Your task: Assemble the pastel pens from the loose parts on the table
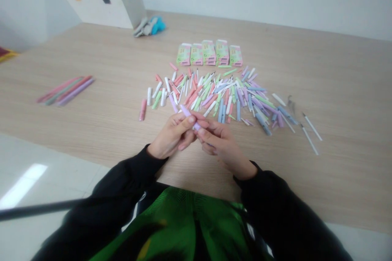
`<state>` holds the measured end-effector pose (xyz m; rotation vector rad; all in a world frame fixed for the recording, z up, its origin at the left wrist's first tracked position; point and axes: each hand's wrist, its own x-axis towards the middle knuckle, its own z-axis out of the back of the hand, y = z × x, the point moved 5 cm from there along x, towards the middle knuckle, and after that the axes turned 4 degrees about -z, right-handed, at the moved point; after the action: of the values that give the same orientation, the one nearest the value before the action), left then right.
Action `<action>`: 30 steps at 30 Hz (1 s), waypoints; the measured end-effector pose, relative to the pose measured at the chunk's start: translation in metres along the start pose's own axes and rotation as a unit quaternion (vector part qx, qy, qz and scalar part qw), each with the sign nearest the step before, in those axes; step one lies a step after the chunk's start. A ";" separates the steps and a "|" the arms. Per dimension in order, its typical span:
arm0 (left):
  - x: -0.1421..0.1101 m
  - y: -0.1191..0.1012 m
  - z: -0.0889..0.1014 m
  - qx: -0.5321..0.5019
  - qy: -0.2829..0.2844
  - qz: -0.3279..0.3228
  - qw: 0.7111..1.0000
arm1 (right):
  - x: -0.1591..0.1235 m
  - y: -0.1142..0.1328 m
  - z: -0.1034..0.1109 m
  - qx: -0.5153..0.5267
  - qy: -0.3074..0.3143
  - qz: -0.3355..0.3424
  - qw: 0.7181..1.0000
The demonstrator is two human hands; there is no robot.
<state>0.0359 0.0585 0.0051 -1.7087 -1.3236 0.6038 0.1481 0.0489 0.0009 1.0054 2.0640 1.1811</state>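
Note:
Both of my hands meet above the table's near edge around one light purple pen (186,111). My left hand (171,136) pinches its upper barrel with thumb and fingers. The lower end sits between the thumb and fingers of my right hand (221,142), which partly hide it. Just beyond lies a wide heap of loose pen parts (211,91): caps and barrels in pink, green, white, blue and purple. Thin white refills with dark tips (310,138) lie to the right of the heap. A single pink pen piece (143,110) lies left of it.
Behind the heap stands a row of small green-and-pink boxes (209,53). Several long assembled-looking pens (67,89) lie together on the left. At the back left are a white box (104,8) and grey-and-blue gloves or cloth (150,26). The wooden table (346,89) reaches the wall.

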 end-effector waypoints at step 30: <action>0.001 -0.021 0.020 0.083 -0.072 -0.077 0.991 | -0.005 0.006 0.003 -0.139 -0.010 0.027 0.990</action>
<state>0.0092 0.0670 0.0133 -1.4363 -1.4475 0.7367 0.1558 0.0483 0.0055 0.9379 1.8029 1.4338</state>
